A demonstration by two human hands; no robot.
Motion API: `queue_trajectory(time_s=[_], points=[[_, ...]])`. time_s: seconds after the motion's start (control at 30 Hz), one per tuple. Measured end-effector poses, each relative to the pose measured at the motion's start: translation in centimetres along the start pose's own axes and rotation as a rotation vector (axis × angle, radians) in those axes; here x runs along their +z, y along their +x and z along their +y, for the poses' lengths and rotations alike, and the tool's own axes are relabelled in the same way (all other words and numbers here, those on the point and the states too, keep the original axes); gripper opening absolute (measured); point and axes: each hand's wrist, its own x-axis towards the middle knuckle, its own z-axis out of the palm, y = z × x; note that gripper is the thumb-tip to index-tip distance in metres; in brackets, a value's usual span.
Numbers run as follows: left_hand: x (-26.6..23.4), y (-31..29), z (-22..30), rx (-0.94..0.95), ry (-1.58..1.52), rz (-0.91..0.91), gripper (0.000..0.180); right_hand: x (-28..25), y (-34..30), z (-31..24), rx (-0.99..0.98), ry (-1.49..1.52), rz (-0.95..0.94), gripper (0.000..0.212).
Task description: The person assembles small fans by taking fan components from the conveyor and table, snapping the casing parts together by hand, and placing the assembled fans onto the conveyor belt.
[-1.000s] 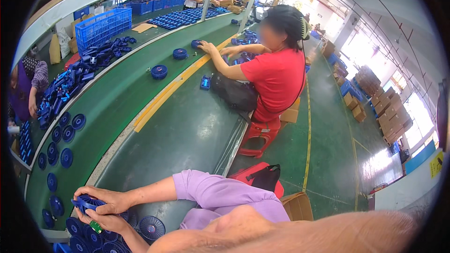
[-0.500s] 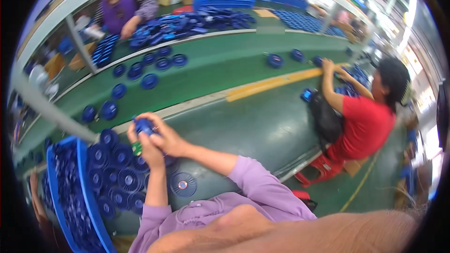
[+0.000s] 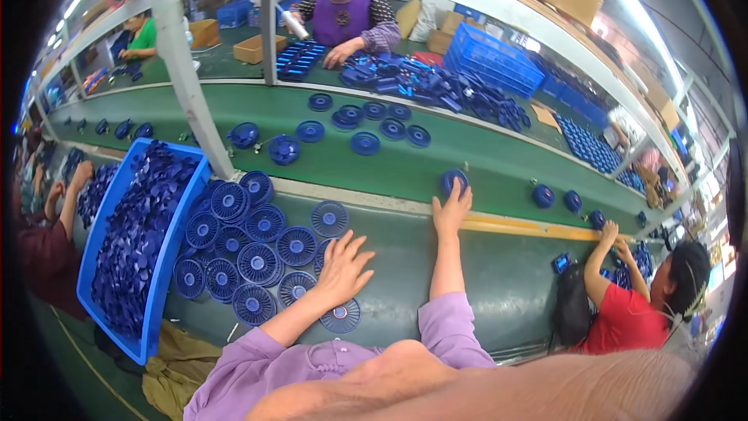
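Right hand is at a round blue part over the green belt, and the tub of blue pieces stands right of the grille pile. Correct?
Not quite: the tub stands left of the grille pile in the head view. The right hand is at a round blue part.

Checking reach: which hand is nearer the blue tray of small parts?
Left. The left hand is right of the blue tray, with round grilles between them; the right hand is farther right, at a round blue piece on the belt.
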Motion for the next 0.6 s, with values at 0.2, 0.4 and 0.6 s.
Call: queue_trajectory(time_s=[0.2, 0.4, 0.6], points=[[0.6, 0.1, -0.7, 0.074, 0.090, 0.001, 0.038, 0.7, 0.1, -3.4, -0.222, 0.067, 0.111, 0.051], [0.9, 0.3, -0.9, 0.062, 0.140, 0.058, 0.027, 5.2, 4.7, -5.9, -0.391, 0.169, -0.142, 0.052], [3.1, 0.0, -1.3, 0.064, 0.170, 0.025, 0.032, 11.8, 14.8, -4.6, -0.552, 0.016, -0.239, 0.050]])
